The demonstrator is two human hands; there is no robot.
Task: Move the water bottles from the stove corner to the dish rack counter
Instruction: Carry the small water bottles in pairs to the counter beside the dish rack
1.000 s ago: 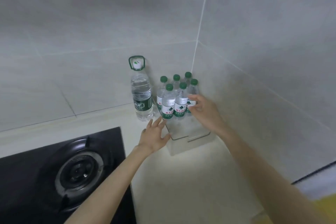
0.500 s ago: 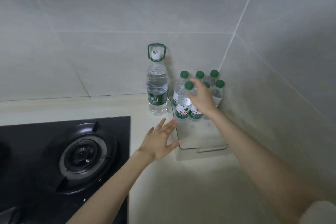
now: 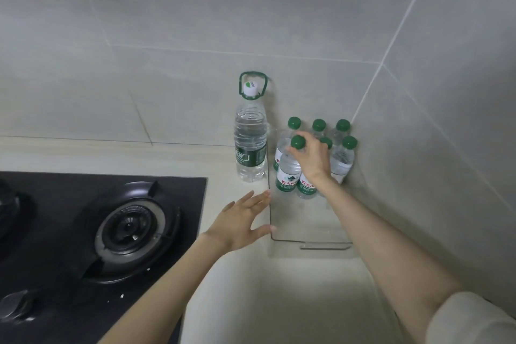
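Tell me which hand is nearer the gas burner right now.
Left. The left hand hovers open just right of the burner; the right hand is farther right, gripping a small bottle in the corner.

Pale stone counter point(image 3: 279, 301), meeting tiled walls in a corner at 1 o'clock. From its bare middle: at 9 o'clock, a black glass hob point(image 3: 55, 190) set flush into the surface, with one round burner point(image 3: 131, 229); at 12 o'clock, a clear tray point(image 3: 301, 220) pushed into the corner, its far end carrying six green-capped small bottles point(image 3: 287, 173), upright in two rows. At 10 o'clock of the tray, just beside its wall, a large bottle point(image 3: 250, 145) stands upright directly on the counter.
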